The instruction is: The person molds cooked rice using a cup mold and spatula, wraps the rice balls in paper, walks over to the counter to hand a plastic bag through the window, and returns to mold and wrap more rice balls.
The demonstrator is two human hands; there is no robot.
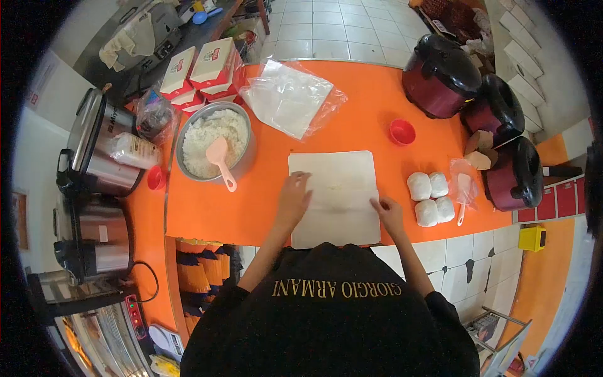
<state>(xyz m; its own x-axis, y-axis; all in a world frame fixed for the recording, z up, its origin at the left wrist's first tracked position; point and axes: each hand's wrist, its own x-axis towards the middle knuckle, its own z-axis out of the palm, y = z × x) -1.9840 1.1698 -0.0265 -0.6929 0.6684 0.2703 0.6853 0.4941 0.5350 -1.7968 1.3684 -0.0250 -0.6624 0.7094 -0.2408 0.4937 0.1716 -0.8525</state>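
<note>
White wrapping paper (pixel 342 220) lies in front of me at the table's near edge, with a crease or overlapping edge across its middle. A small pale patch (pixel 335 187) shows near that line. On the paper's left side rests my left hand (pixel 295 196), its fingers stretched out and slightly apart. At the right edge, my right hand (pixel 391 215) has its thumb and fingers closed on the paper. Several round white wrapped bundles (pixel 430 198) sit to the right of that hand. A pot of cooked rice (pixel 244 160) stands to the left, with a pink rice paddle (pixel 218 157) lying on the rice.
Plastic-bagged paper sheets (pixel 289 97) and red-and-white boxes (pixel 210 66) lie at the back left. A red bowl (pixel 402 132), a bagged paddle (pixel 463 188) and several maroon rice cookers (pixel 443 75) are on the right. Steel cookers (pixel 103 141) line the left side.
</note>
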